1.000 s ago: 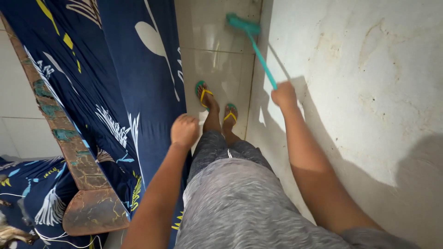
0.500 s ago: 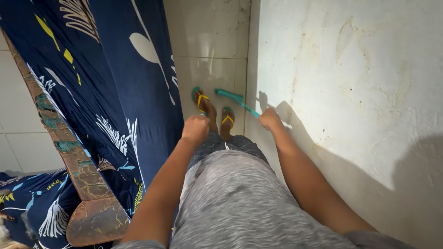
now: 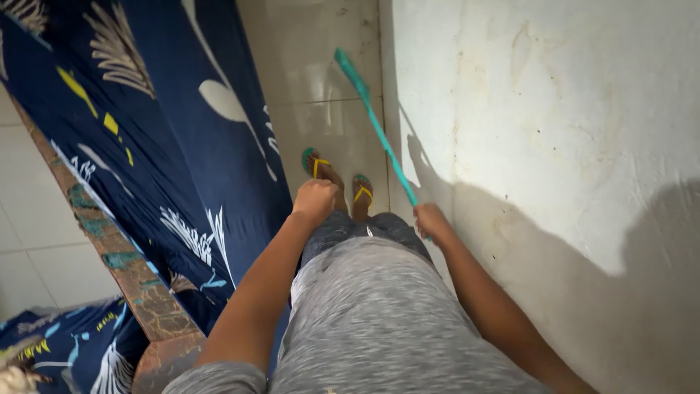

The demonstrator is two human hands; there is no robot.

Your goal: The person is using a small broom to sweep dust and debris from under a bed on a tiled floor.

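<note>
Head view: the right hand [image 3: 432, 219] is clamped on the lower end of a long teal plastic broom handle [image 3: 383, 142], low beside the grey-shorted hip. Half a second ago the broom's teal brush head [image 3: 347, 62] lay near the feet in green-and-yellow flip-flops [image 3: 337, 175]; now it reaches forward over the glossy beige tiled floor [image 3: 313, 66], close along the stained white plaster wall [image 3: 554, 109]. That reads as a fresh sweeping stroke extending outward. The left hand [image 3: 315, 201] is curled into an empty fist, beside the navy patterned bedsheet [image 3: 175, 124].
</note>
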